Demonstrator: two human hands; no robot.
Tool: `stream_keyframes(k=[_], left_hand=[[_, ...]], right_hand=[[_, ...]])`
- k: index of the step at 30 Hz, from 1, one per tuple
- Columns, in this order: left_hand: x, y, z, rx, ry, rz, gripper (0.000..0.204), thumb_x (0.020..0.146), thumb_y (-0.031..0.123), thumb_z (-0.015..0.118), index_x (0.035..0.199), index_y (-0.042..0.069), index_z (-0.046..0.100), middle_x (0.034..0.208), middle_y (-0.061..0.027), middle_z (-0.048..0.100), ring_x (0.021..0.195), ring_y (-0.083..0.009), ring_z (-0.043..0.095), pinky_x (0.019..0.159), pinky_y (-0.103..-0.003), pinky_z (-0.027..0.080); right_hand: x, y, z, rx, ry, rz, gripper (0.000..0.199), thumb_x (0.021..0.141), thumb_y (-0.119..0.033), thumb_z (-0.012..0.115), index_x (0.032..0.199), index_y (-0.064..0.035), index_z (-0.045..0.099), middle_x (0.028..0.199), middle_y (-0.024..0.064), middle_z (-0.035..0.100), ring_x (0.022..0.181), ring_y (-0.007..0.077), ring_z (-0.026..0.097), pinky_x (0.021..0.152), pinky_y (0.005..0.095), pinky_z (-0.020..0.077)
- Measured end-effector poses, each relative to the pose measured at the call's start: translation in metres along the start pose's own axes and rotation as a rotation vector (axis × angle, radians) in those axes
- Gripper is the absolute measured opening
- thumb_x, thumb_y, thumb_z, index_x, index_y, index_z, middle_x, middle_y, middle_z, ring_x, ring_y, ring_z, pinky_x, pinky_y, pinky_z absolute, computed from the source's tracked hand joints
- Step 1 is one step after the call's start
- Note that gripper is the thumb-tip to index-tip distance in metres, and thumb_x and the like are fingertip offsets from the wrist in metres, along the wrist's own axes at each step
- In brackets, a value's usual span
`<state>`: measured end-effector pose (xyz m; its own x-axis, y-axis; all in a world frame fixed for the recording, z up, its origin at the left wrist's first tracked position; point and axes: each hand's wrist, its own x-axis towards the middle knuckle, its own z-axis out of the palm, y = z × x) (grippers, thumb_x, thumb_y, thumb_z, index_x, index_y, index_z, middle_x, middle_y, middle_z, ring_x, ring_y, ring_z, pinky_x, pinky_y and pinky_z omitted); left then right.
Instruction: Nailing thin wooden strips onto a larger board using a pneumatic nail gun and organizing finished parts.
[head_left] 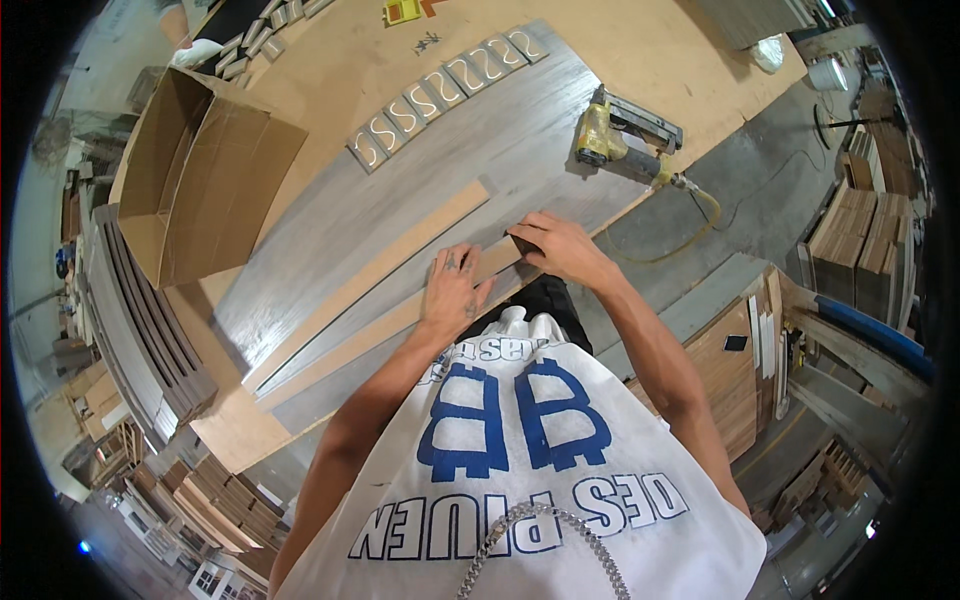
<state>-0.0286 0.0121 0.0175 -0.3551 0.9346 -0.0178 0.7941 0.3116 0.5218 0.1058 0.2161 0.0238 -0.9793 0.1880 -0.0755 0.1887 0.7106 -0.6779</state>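
My left hand (pixel 455 290) lies over a narrow tan wooden strip (pixel 345 355) near the table's front edge, fingers outstretched. At the right end of that strip, my right hand (pixel 565 250) grips a small dark block (pixel 523 243) with bent fingertips. A second tan strip (pixel 375 272) runs roughly alongside, farther away. Both strips lie on a grey wood-grain panel (pixel 290 250). Toward the panel's far edge sits a row of several small blocks (pixel 443 90), each with an S-shaped pale bead on top. A yellow and black nail gun (pixel 600 135) rests at the right.
An open cardboard box (pixel 225 150) stands on the left of the worktable (pixel 235 435), beside stacked grey boards (pixel 150 330). The nail gun's yellow hose (pixel 712 215) drops off the right edge. Loose blocks (pixel 262 40) and another person's gloved hand (pixel 195 52) are at far left.
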Motion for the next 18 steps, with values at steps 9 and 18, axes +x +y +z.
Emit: stream_keyframes(k=[9,18], left_hand=[[0.000,-0.003,0.005,0.001,-0.033,-0.013,0.054,0.082,0.024,0.075,0.123,-0.006,0.058,0.117,-0.0191,0.055,0.113,-0.0377,0.050,0.101,-0.044,0.042],[-0.003,-0.005,0.009,0.017,-0.083,-0.019,0.056,0.087,0.029,0.070,0.126,-0.008,0.054,0.122,-0.0212,0.052,0.116,-0.0381,0.047,0.103,-0.046,0.040]], right_hand=[[0.007,-0.007,-0.009,-0.015,-0.055,-0.016,0.049,0.075,-0.010,0.072,0.123,-0.0071,0.061,0.108,0.0096,0.060,0.105,0.0321,0.060,0.086,0.0429,0.0523],[0.010,-0.006,-0.009,-0.016,-0.098,-0.030,0.044,0.076,-0.010,0.069,0.119,-0.0056,0.062,0.106,0.0126,0.061,0.098,0.0346,0.062,0.082,0.0432,0.0528]])
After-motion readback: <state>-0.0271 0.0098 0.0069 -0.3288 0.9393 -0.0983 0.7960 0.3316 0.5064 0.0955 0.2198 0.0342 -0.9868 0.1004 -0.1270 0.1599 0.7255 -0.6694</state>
